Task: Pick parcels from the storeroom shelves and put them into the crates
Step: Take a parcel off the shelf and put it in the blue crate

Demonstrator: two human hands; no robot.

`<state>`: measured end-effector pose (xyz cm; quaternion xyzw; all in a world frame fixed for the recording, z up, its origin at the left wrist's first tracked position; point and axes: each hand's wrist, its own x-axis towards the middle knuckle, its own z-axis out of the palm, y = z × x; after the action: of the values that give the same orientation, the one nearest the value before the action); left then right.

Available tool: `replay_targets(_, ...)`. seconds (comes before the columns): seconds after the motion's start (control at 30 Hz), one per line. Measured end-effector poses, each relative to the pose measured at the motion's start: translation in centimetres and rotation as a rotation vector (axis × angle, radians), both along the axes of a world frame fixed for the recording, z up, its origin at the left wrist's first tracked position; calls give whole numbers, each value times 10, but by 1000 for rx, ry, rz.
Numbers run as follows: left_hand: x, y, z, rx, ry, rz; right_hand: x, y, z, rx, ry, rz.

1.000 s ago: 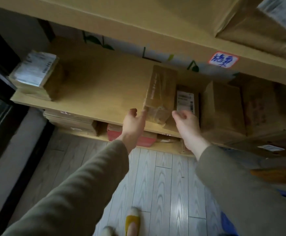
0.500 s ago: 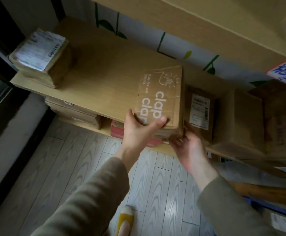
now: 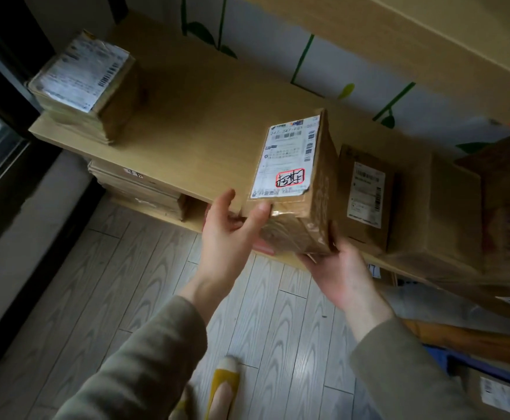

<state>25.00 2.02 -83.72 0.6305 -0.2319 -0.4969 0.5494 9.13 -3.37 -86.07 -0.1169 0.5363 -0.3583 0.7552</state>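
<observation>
Parcel [image 3: 293, 189]: brown carton, white label up, red-boxed handwriting near label's lower edge. Held at front edge of shelf [image 3: 187, 140], near end past the lip, tilted up toward the camera.

Left hand [image 3: 229, 237]: grip closed on near-left corner, thumb on the taped end face, fingers behind.

Right hand [image 3: 338, 274]: grip cupped beneath near-right corner, palm up, bearing weight.

Neighbours: labelled box [image 3: 366, 195] just right of parcel; larger carton [image 3: 438, 213] beyond; bundle [image 3: 86, 83] well apart at shelf's left end.

Step, judged: picking, parcel partly drawn off shelf. Crate: none seen for certain; blue edge at lower right unclear.

Next, judged: clear the lip without nudging labelled box, then carry to a crate.
</observation>
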Motion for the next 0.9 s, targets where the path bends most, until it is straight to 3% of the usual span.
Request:
replay_targets(0.17, 0, 0, 3, -64, 234, -59, 3, 5, -9, 9, 36, 23)
replay_targets(0.33, -1, 0, -1, -67, 244, -35, 7, 5, -11, -5, 129, -7)
replay_targets(0.5, -5, 10, -3, 15, 144, -104, 12, 17, 0, -216, 452, 83)
replay_targets(0.7, -37, 38, 21, 183, 152, -266, -17, 69, 31, -203, 349, 98)
replay_targets(0.9, -113, 76, 38, 364, 2, -499, -95, 160, 50, -90, 325, 1)
